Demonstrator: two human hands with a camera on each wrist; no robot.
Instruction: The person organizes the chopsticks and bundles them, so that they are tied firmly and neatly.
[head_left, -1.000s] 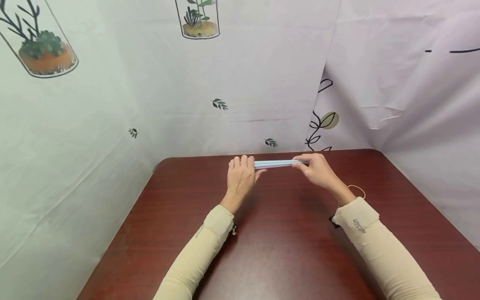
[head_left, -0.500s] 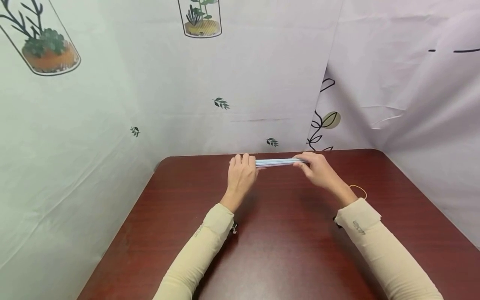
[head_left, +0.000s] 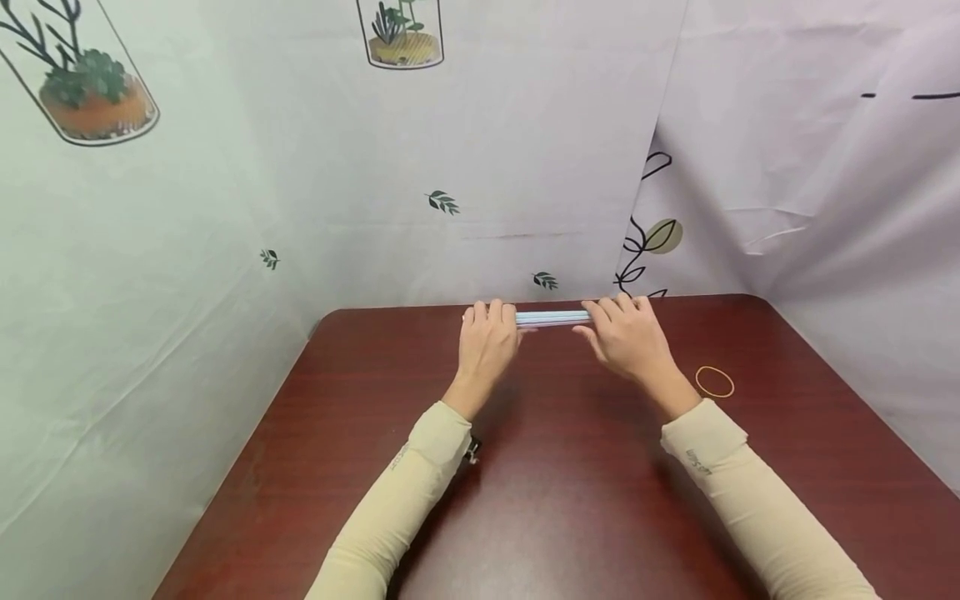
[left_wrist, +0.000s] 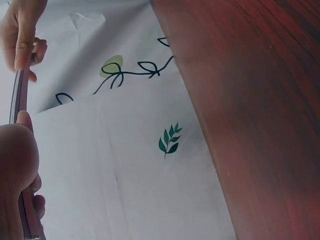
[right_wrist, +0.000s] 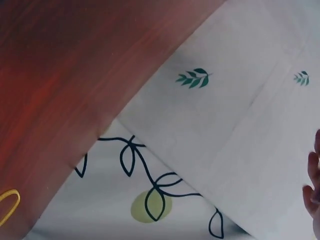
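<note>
Above the far part of the table, a bundle of slim light-blue sticks [head_left: 553, 318] is held level between both hands. My left hand [head_left: 487, 342] grips the left end, fingers over the top and thumb beneath. At the other end, my right hand [head_left: 630, 337] has its fingers over the bundle and its thumb below. In the left wrist view, the sticks [left_wrist: 20, 97] run upward from the near left hand [left_wrist: 17, 155] to the right hand [left_wrist: 22, 35]. Only some fingertips [right_wrist: 312, 167] show at the right wrist view's edge. The hands hide both bundle ends in the head view.
A yellow rubber band [head_left: 716, 368] lies on the dark red table [head_left: 570, 500], right of the right forearm. White cloth [head_left: 487, 150] printed with plants hangs behind the table and along both sides.
My right hand has slid left along the bundle, turning so its fingers go over the top. Less of the sticks shows between the hands. The rubber band is now fully visible.
</note>
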